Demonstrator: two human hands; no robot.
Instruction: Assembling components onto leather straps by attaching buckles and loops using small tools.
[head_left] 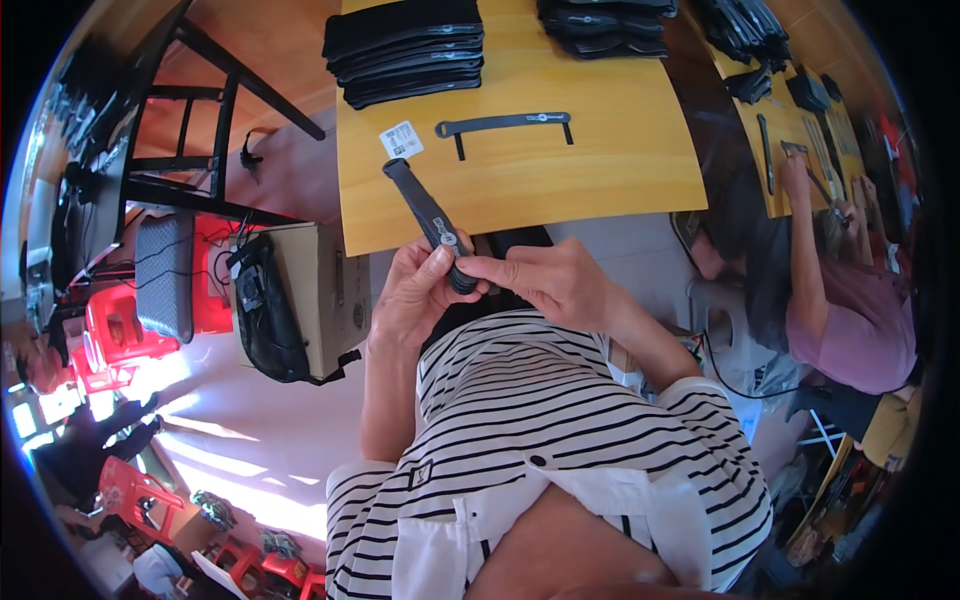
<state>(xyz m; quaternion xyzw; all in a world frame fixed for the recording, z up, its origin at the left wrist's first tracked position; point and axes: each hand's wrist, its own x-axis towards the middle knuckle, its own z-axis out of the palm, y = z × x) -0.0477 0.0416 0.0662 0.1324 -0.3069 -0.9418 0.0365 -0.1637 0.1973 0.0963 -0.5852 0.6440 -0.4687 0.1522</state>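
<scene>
Yellow wood makes up the surface point(620, 178), its near edge running just in front of the person. Above that edge is a dark strap point(418, 203) with pale printing, its looped end jutting over the wood near a white label point(402, 139). The left hand point(412, 285) grips the strap, thumb on top and fingers closed around its coiled lower end. The right hand point(560, 282) comes in from the other side, its index fingertip touching the coil; I cannot tell whether its other fingers, curled under, grip anything.

A second dark strap point(505, 124) lies flat farther in, two short black strips point(461, 147) at its underside. Plain wood stretches from it to the near edge and the right edge, giving room on those sides. Two stacks of folded black pieces point(405, 58) crowd the far part. Below the left edge stands a cardboard box point(330, 290), a black bag point(268, 315) against it.
</scene>
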